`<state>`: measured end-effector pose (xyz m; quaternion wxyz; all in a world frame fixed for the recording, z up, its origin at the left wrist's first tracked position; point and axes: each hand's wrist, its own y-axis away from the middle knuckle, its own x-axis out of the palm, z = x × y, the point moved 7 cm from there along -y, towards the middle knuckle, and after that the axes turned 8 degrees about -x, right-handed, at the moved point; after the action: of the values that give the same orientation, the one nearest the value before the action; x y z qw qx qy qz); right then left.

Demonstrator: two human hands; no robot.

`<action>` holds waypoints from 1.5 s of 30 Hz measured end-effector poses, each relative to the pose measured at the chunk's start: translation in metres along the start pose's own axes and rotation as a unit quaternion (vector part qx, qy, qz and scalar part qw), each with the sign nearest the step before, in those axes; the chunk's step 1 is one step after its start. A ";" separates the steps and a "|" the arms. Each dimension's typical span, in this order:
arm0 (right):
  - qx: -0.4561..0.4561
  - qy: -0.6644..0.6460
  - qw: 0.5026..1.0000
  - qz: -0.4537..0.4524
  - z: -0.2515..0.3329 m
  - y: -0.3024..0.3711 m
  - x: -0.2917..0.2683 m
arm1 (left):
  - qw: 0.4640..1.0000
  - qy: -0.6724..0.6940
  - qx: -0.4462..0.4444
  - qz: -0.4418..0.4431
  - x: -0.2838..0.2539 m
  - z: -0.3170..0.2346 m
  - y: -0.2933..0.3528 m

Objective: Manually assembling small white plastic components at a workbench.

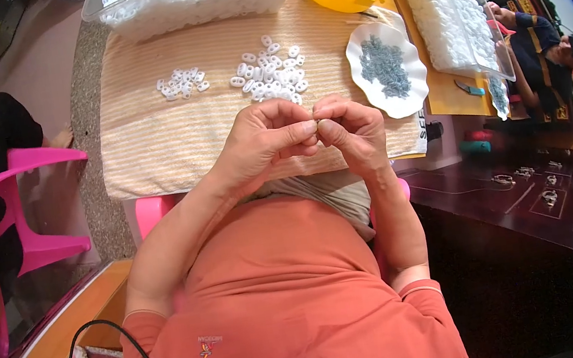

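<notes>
Above the near edge of a striped towel (143,148), my two hands meet fingertip to fingertip. My left hand (269,134) is closed in a pinch, and my right hand (353,129) pinches against it. Whatever small piece sits between the fingertips is mostly hidden and too small to name. Just beyond my hands lies a pile of white oval plastic pieces with holes (272,75). A smaller heap of white pieces (183,83) rests to its left. On the right, a white scalloped dish (366,94) holds many small grey-blue translucent parts (383,66).
A clear bin (205,18) of white pieces stands at the back, beside a yellow basket (327,1). Another clear container (451,24) is at right, near a blue-handled tool (470,88). People sit at both sides, one by a pink chair (27,160).
</notes>
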<state>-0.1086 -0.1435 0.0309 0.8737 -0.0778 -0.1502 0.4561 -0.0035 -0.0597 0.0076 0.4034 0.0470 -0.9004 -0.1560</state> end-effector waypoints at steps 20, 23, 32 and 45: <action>0.009 0.036 0.998 -0.047 -0.013 0.002 0.001 | 0.998 0.047 0.024 -0.035 -0.013 0.007 -0.001; 0.012 0.039 0.998 -0.043 -0.014 0.002 0.004 | 0.997 0.054 0.025 -0.058 -0.015 0.006 0.000; 0.015 0.050 0.998 -0.044 -0.017 0.004 0.005 | 0.995 0.061 0.022 -0.076 -0.017 0.007 0.002; 0.039 0.031 0.996 -0.077 -0.026 0.007 -0.003 | 0.996 0.050 0.024 -0.069 -0.019 0.009 0.001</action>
<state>-0.1069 -0.1415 0.0042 0.9129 -0.0459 -0.1105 0.3902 0.0020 -0.0524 -0.0112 0.4354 0.1265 -0.8769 -0.1596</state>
